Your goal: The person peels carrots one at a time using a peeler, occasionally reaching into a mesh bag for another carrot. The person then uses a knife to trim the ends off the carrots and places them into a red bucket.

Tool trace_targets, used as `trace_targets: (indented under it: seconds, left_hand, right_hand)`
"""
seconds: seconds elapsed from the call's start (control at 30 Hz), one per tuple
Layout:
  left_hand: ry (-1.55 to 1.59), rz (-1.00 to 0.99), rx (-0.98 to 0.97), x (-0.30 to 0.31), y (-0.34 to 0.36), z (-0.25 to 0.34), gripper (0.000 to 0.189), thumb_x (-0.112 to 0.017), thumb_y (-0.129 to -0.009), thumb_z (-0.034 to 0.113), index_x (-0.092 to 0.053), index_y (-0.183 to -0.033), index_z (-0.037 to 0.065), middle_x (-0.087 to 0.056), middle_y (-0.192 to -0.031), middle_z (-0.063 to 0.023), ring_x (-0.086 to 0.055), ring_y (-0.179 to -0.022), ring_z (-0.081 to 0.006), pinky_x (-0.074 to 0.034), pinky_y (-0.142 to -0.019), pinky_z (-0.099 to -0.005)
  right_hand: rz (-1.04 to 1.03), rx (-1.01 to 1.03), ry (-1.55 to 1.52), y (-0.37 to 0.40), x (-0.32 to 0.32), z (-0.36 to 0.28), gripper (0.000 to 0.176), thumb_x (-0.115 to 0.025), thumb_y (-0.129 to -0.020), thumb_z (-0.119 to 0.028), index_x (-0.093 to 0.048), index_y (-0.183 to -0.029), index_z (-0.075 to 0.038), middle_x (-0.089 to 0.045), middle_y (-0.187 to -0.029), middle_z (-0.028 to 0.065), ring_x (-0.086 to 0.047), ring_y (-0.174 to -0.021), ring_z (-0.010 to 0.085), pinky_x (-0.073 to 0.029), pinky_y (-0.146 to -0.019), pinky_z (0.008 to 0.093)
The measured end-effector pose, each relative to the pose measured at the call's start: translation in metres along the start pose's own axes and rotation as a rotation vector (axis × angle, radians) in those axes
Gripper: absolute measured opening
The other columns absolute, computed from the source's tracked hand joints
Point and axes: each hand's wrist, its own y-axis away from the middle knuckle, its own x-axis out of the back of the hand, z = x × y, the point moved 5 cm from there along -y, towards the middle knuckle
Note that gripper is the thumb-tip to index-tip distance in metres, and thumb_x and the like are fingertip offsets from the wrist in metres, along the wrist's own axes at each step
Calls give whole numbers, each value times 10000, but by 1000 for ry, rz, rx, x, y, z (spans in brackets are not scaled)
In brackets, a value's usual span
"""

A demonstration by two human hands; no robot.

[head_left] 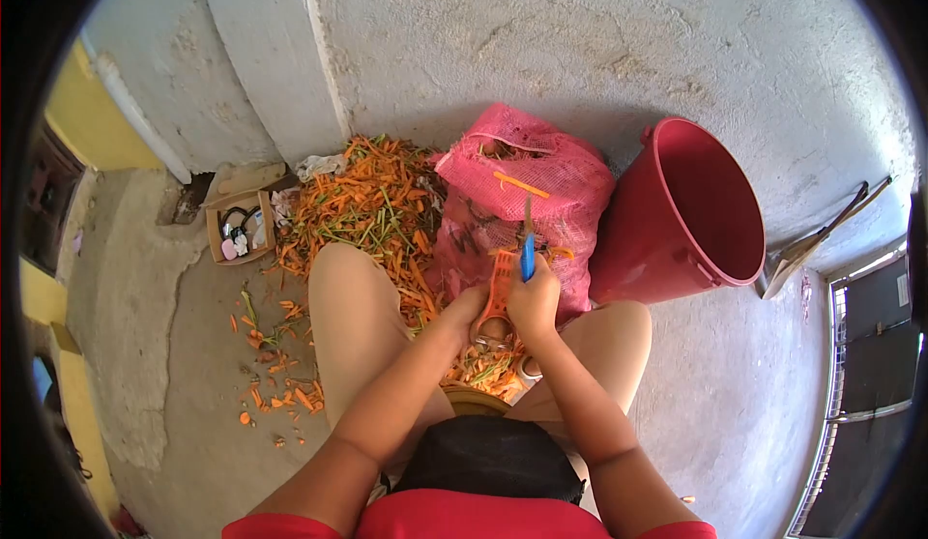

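Observation:
My right hand [534, 299] is closed around the blue handle of a knife [528, 257], its narrow blade pointing away from me. Close beside it, my left hand [466, 309] is curled with its fingers mostly hidden; I cannot tell what it holds. Between the hands shows an orange piece with small dark holes [499, 283]. Orange carrot peelings [498, 370] lie below the hands, between my legs. Just beyond the knife stands a full pink mesh sack [570, 186], with a long orange strip [522, 185] over it in this view.
A large heap of carrot peelings and green stems [362, 196] rests against the wall, left of the sack. Loose scraps [280, 394] dot the floor. A small cardboard box [242, 230] with odds and ends sits further left. At right are a red bucket [633, 215] and a dustpan [788, 263].

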Motion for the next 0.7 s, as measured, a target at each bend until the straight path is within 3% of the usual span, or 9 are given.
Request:
trace_targets:
  seconds: [0.07, 0.17, 0.23, 0.3, 0.4, 0.5, 0.53, 0.57, 0.7]
  left_hand:
    - [-65, -32, 4, 0, 3, 8, 265, -373, -870, 273, -503, -933, 50, -564, -771, -71, -564, -622, -166, -485, -552, -294]
    - [-302, 33, 50, -3, 10, 12, 299, -359, -877, 301, -499, -951, 47, -552, -757, -63, -550, -605, -156, -471, -542, -287]
    - [-329, -10, 73, -7, 21, 5, 327, -388, -869, 321, -489, -970, 27, -547, -763, -66, -553, -614, -167, -471, -531, -278]
    - [-356, -11, 66, -15, 30, 4, 362, -403, -864, 346, -480, -989, 16, -543, -778, -71, -554, -644, -176, -472, -543, -278]
    - [-387, 77, 23, -22, 32, 11, 399, -407, -853, 388, -475, -1002, 25, -538, -806, -76, -547, -687, -176, -469, -580, -284]
    - [-349, 186, 15, -12, 25, 16, 403, -406, -848, 405, -481, -996, 38, -540, -819, -78, -540, -689, -166, -463, -605, -284]
    - [-311, 195, 17, -9, 21, 16, 407, -395, -855, 396, -479, -1004, 27, -544, -822, -80, -544, -702, -169, -466, -624, -287]
    - [-274, 205, 17, -3, 16, 16, 411, -385, -863, 386, -478, -1013, 15, -549, -824, -82, -547, -716, -171, -470, -644, -290]
    - [-136, 170, -46, 18, -6, 13, 366, -348, -878, 351, -495, -959, 26, -577, -786, -84, -576, -689, -170, -481, -618, -289]
  right_hand:
    - [-2, 11, 0, -5, -7, 4, 102, -532, -721, -94, -513, -772, -7, -511, -549, 188, -538, -533, 342, -396, -492, 411]
    - [180, 74, 104, -29, -8, 26, 111, -534, -710, -105, -519, -781, -21, -529, -568, 190, -541, -551, 358, -403, -504, 426]
    - [307, -44, 109, -64, 14, 49, 119, -524, -722, -130, -529, -785, -30, -548, -600, 191, -547, -573, 368, -413, -516, 432]
    - [491, -30, 312, -96, 37, 74, 135, -517, -731, -148, -536, -770, -21, -557, -626, 191, -552, -594, 367, -417, -530, 430]
    - [569, -107, 165, -115, 56, 113, 185, -534, -749, -179, -536, -741, 5, -550, -624, 179, -539, -560, 336, -413, -537, 404]
    - [483, -92, -60, -107, 51, 111, 197, -568, -743, -174, -529, -740, 19, -517, -575, 139, -490, -486, 228, -399, -503, 344]
    - [414, -124, -219, -100, 43, 106, 188, -590, -746, -153, -524, -721, 21, -465, -544, 53, -409, -481, 115, -362, -469, 279]
    - [296, -198, -482, -95, 28, 109, 178, -580, -766, -144, -520, -704, 12, -436, -546, -11, -394, -494, 67, -338, -449, 243]
    - [23, -238, -536, -43, 7, 45, 152, -577, -772, -143, -527, -765, 0, -436, -567, -33, -391, -497, 55, -326, -441, 225]
